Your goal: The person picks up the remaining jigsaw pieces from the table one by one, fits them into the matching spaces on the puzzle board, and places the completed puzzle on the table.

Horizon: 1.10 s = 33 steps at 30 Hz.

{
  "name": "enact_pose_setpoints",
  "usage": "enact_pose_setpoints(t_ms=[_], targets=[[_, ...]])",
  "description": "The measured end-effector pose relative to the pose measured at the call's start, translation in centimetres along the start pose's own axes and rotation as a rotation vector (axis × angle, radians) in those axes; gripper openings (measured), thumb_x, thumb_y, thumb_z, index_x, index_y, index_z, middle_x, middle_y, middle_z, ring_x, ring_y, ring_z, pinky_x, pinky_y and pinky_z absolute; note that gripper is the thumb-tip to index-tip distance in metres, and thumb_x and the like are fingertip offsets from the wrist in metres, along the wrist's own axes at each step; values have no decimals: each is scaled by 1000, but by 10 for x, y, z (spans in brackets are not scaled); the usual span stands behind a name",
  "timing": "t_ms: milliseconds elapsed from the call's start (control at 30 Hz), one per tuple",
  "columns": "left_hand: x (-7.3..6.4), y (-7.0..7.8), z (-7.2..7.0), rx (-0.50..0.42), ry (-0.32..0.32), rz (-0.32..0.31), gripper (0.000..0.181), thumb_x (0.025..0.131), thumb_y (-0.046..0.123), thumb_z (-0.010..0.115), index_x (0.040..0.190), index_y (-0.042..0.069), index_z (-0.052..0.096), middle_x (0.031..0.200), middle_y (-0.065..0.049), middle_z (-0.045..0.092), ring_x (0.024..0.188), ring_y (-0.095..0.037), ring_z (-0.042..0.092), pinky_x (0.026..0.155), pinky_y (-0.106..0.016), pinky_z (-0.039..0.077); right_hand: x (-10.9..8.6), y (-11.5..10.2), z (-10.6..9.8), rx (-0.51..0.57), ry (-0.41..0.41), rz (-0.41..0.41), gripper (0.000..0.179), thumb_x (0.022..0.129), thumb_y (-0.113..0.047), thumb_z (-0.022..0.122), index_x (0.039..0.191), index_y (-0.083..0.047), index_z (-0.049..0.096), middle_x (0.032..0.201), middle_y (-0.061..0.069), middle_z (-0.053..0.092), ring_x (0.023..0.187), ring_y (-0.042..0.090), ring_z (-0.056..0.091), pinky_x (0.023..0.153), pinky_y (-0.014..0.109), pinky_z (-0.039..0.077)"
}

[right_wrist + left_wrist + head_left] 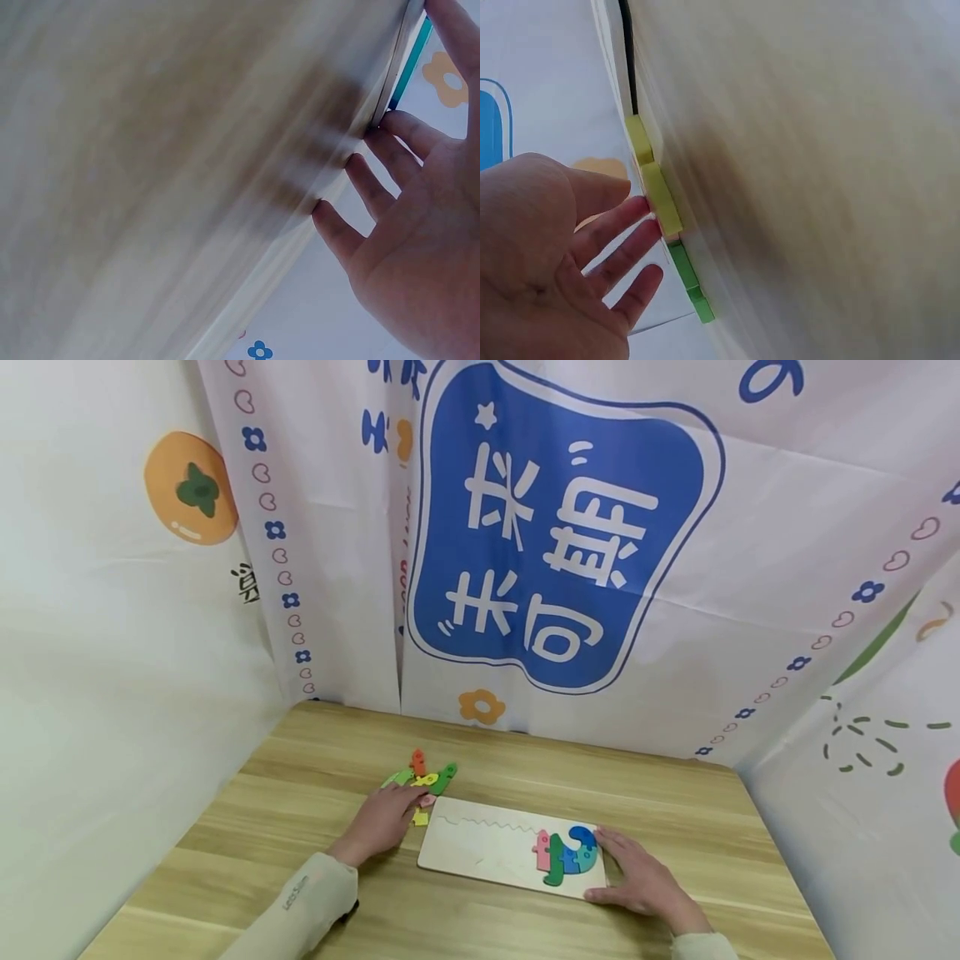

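My left hand point(384, 820) reaches over a loose group of puzzle pieces left of the board, its fingertips right at a yellow piece point(426, 780). In the left wrist view, that hand's point(562, 247) fingers are spread and loosely bent beside yellow pieces point(660, 199) and green ones point(684, 266). My right hand point(637, 875) rests at the right end of the pale wooden puzzle board point(487, 852), thumb near one corner and fingers near the other. Its fingers point(405, 135) look fairly straight at the board's edge. Pink, green and blue pieces point(568, 858) lie joined on the board.
Around the left hand lie an orange piece point(417, 762), a dark green piece point(447, 777), a light green piece point(397, 778), a pink piece point(427, 801) and a small yellow piece point(421, 817). The wooden table point(525, 927) meets printed cloth walls point(337, 610) behind and at both sides.
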<state>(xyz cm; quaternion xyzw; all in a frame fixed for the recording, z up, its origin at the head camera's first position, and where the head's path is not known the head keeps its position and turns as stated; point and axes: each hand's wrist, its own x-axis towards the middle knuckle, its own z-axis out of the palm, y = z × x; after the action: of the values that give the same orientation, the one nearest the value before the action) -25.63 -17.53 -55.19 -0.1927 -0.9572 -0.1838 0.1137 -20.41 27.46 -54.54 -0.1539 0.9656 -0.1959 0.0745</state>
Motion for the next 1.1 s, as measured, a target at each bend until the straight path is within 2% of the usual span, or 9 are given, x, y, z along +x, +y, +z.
enact_pose_setpoints(t_ms=[100,167,333,433,500,600,767,933,1100], targets=[[1,0,-3,-31,-25,7,25,105,16,61,125,7,72,106,-10,77,86,-28,65,85,-50,55,0,0,0,-1,4,-1,106,74,-62,86,155,-7,47,162,16,43,146,48,40,113,69,37],[1,0,-6,-63,-54,12,25,105,14,61,126,7,72,106,-11,77,88,-29,67,87,-51,56,0,0,-1,-2,3,0,106,74,-62,86,155,-7,47,162,15,43,147,47,40,113,69,37],[-2,-9,-15,-158,-150,16,35,100,-2,62,132,12,70,119,-10,75,106,-33,70,96,-55,55,0,0,0,-8,-2,9,106,74,-63,85,155,-8,46,162,15,43,147,47,39,112,70,37],[-3,-15,-18,-186,-191,27,45,95,-9,65,132,15,70,123,-6,74,108,-28,69,96,-53,56,1,0,0,-8,-4,12,105,74,-62,85,156,-8,46,162,14,43,147,47,40,111,70,38],[-3,-17,-20,-203,-217,34,46,93,-8,68,133,15,70,120,-3,74,103,-23,68,92,-48,56,1,1,1,-3,-7,16,105,74,-62,85,156,-8,46,162,14,43,147,47,39,112,70,37],[-3,-19,-23,-218,-246,27,45,93,-4,72,135,12,69,105,-2,73,88,-14,62,81,-37,55,1,1,1,2,-5,10,105,74,-62,85,156,-8,46,162,14,43,147,47,39,112,70,37],[-3,-20,-26,-223,-249,18,38,93,-1,73,130,6,69,87,1,66,76,-9,54,69,-26,48,3,1,2,5,-6,1,106,75,-63,85,156,-7,46,163,15,43,147,47,39,112,70,37],[-1,-18,-23,-238,-239,-6,37,91,2,75,128,5,71,90,2,68,79,-9,56,70,-26,50,2,2,1,14,-6,4,106,74,-62,86,156,-7,46,162,15,43,147,47,39,113,70,36],[0,-18,-19,-234,-226,0,41,89,6,80,129,3,69,94,1,67,81,-12,56,71,-28,50,1,2,0,20,-2,1,106,74,-62,86,156,-7,45,163,15,42,148,48,38,114,70,35]])
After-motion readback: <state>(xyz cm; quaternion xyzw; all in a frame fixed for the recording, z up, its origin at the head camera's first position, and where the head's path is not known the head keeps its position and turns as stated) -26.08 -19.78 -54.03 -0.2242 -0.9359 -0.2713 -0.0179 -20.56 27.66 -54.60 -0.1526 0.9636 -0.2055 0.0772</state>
